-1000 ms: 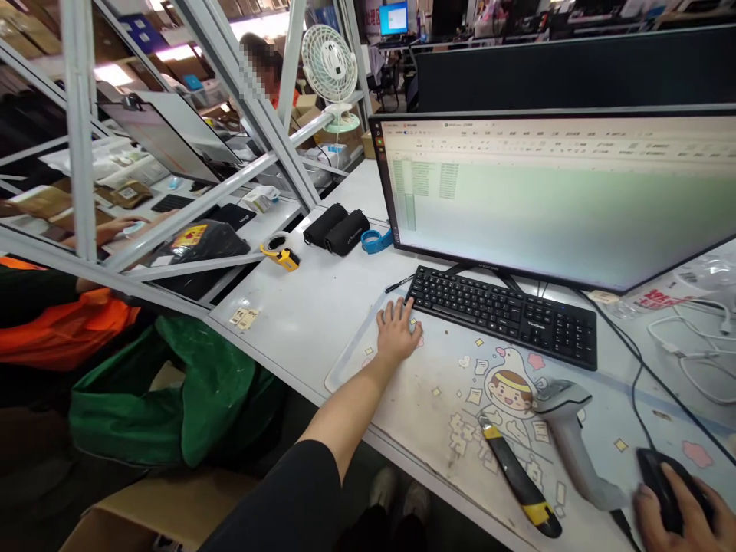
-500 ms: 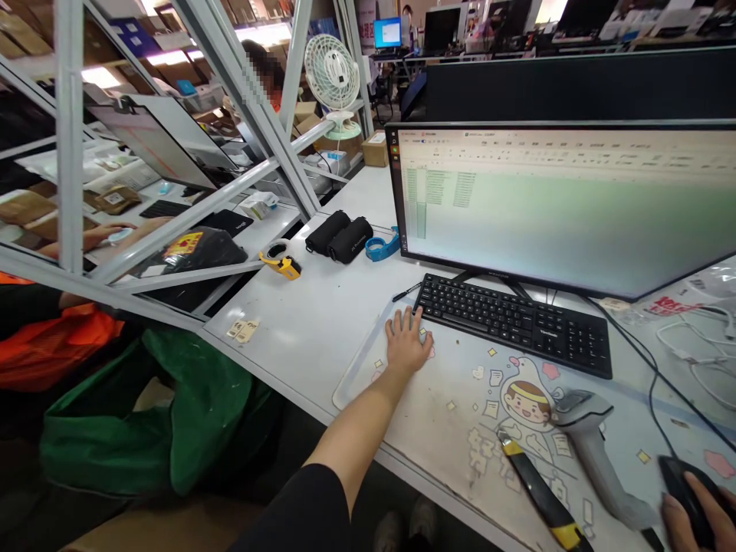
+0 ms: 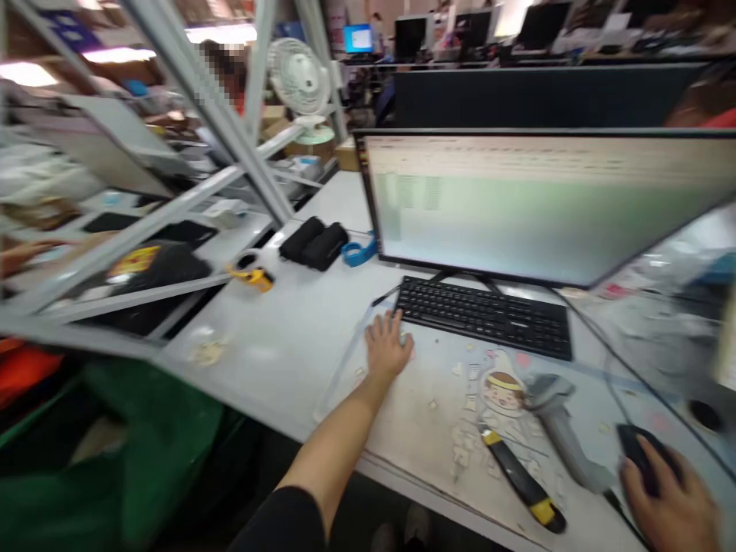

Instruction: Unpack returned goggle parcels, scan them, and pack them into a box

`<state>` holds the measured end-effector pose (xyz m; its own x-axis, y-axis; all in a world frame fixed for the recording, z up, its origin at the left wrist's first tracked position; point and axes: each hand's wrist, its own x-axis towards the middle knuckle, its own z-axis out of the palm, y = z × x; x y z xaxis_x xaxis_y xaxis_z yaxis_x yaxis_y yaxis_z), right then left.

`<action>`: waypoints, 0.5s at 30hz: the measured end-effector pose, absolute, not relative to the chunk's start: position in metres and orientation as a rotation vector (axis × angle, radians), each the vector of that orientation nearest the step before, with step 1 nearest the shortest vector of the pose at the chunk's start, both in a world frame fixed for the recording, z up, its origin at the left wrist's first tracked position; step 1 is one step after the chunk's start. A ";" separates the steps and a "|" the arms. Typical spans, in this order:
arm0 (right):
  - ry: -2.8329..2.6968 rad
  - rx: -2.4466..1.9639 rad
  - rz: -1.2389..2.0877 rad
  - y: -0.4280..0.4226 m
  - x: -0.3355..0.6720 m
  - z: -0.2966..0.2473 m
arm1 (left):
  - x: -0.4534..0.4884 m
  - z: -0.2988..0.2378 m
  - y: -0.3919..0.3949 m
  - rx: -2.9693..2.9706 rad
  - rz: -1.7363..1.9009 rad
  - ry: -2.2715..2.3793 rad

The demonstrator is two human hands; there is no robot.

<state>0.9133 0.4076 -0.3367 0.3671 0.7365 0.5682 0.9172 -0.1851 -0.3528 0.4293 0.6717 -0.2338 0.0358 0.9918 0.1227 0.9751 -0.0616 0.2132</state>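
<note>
My left hand lies with fingers spread at the lower left corner of the black keyboard, a fingertip or two at its edge. At the right, my right hand is wrapped over a black computer mouse. Between the hands, a grey barcode scanner rests on the pale printed desk mat. Beside it lies a black and yellow utility knife. Behind the keyboard stands a wide monitor with a spreadsheet, its text blurred.
Left of the monitor are a blue tape dispenser, two black pouches and a yellow tape dispenser. A metal frame with a clipped fan borders the desk. A green bag hangs low left; another person's arm shows beyond.
My view has swung to the right, so the desk things sit further left and more of my right hand on the mouse shows. My left hand stays by the keyboard corner.
</note>
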 end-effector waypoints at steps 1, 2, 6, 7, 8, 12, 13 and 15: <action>-1.464 -1.990 -0.387 0.409 0.907 -0.330 | 0.429 -0.233 0.671 2.215 0.375 2.112; -1.469 -2.011 -0.399 0.411 0.901 -0.325 | 0.429 -0.233 0.671 2.224 0.400 2.129; -1.419 -2.088 -0.407 0.419 0.895 -0.318 | 0.429 -0.239 0.679 2.263 0.526 2.137; -1.407 -2.102 -0.406 0.420 0.895 -0.318 | 0.429 -0.241 0.681 2.274 0.542 2.129; -1.401 -2.107 -0.405 0.419 0.894 -0.318 | 0.429 -0.241 0.682 2.283 0.548 2.123; -1.412 -2.079 -0.399 0.416 0.889 -0.315 | 0.429 -0.240 0.680 2.289 0.537 2.138; -1.418 -2.080 -0.386 0.415 0.888 -0.314 | 0.429 -0.239 0.680 2.288 0.537 2.146; -1.421 -2.098 -0.351 0.415 0.885 -0.310 | 0.430 -0.239 0.679 2.288 0.537 2.154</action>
<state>0.8850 0.4150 -0.3096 0.3991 0.7602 0.5127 0.9115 -0.2683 -0.3117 0.4296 0.6791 -0.2386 0.0307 0.9615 0.2730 0.9772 -0.0862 0.1938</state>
